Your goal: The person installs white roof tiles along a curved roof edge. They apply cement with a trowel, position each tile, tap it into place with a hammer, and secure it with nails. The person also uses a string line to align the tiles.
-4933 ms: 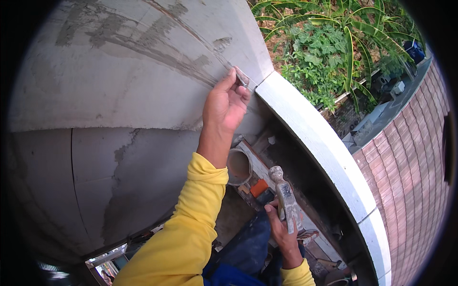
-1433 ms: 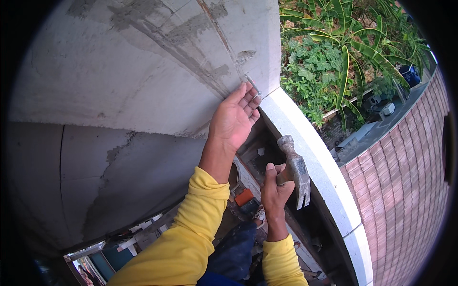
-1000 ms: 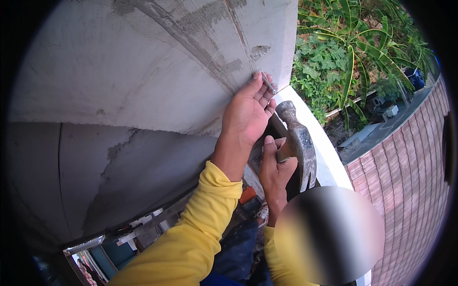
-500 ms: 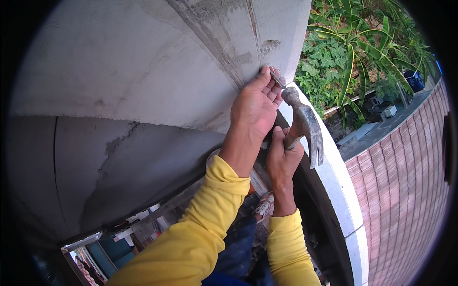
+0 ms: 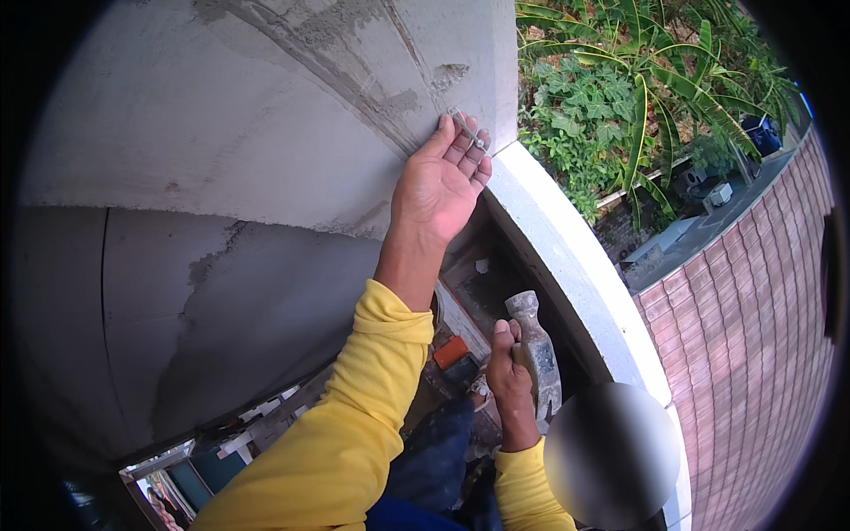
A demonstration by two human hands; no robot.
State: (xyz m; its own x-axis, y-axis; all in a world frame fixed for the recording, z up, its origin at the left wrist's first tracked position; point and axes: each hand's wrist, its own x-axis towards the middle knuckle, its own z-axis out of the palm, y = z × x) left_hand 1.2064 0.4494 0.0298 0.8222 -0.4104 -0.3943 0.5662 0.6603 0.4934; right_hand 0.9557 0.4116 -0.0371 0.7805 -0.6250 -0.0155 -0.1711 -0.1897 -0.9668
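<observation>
A short, thin metal rod, nail-like point(image 5: 471, 134), is held in the fingers of my left hand point(image 5: 432, 190) against the grey concrete wall point(image 5: 266, 115). The palm is turned up toward me and the fingers curl around the rod; its far end is hard to make out by the wall. Lower and to the right, my right hand point(image 5: 510, 382) grips a worn claw hammer point(image 5: 537, 354) close to its head. The hammer's round face points up and its claw points down. It is apart from the rod. A rough chipped spot point(image 5: 449, 77) shows in the wall just above my left hand.
A curved white ledge point(image 5: 580, 257) runs along my right, with green plants point(image 5: 611, 106) and a reddish tiled roof point(image 5: 744, 301) beyond and below. An orange object point(image 5: 451, 352) lies near my feet. A round blurred patch hides part of the ledge at lower right.
My right hand has drawn the hammer down, away from the rod, and turned its face upward. The left hand stays at the wall with the rod; the view has shifted slightly.
</observation>
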